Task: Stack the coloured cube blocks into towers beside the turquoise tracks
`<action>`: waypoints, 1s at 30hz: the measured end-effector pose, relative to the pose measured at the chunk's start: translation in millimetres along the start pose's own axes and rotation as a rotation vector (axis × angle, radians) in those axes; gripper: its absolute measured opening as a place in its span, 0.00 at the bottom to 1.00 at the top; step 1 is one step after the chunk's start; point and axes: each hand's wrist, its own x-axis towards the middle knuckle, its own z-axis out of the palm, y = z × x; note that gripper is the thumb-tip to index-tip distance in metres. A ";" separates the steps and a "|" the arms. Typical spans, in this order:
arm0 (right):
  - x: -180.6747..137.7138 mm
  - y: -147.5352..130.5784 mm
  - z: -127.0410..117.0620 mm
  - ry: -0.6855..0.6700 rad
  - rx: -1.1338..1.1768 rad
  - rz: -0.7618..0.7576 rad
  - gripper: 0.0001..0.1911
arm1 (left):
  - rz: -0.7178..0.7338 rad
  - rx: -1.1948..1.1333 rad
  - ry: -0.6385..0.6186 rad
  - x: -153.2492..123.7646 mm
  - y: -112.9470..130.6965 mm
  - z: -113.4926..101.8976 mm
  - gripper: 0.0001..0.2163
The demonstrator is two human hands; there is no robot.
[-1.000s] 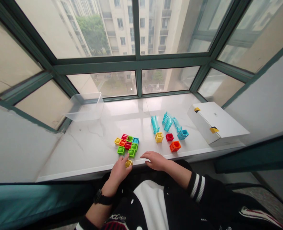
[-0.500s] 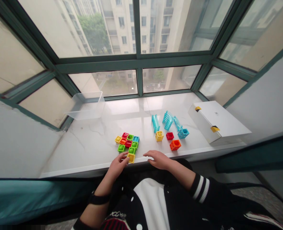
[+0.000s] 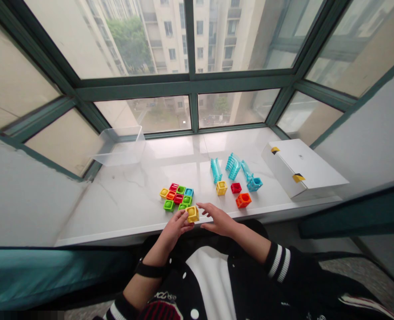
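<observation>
My left hand (image 3: 176, 227) grips a yellow cube block (image 3: 192, 214) between thumb and fingers, near the front edge of the sill. My right hand (image 3: 217, 218) is just to the right of that block, fingers stretched and apart, holding nothing. Whether its fingertips touch the block I cannot tell. Behind my left hand lies a cluster of red, green, orange, yellow and blue cube blocks (image 3: 178, 198). A green block (image 3: 184, 207) at its near side is partly hidden by my hand and the yellow block.
Right of centre lie a yellow block (image 3: 221, 188), a red block (image 3: 236, 188), an orange block (image 3: 243, 200), a blue block (image 3: 254, 184) and clear blue track pieces (image 3: 233, 166). A transparent bin (image 3: 120, 158) stands back left, a white box (image 3: 303, 169) right. Windows (image 3: 143, 115) border the back.
My left hand has picked up the yellow block from the cluster's near end and brought it right and slightly up. My right hand stays nearly in place, its fingers a little more apart.
</observation>
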 end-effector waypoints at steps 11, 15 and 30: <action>2.4 -7.4 -5.2 0.120 0.114 0.026 0.30 | 0.100 0.144 -0.076 6.7 1.4 22.7 0.36; 0.7 -7.2 -9.4 0.140 0.121 0.049 0.30 | 0.184 0.221 -0.102 7.7 3.7 32.6 0.34; -12.4 10.3 -63.3 0.275 0.228 0.225 0.26 | 0.435 0.427 -0.127 38.8 24.2 88.9 0.21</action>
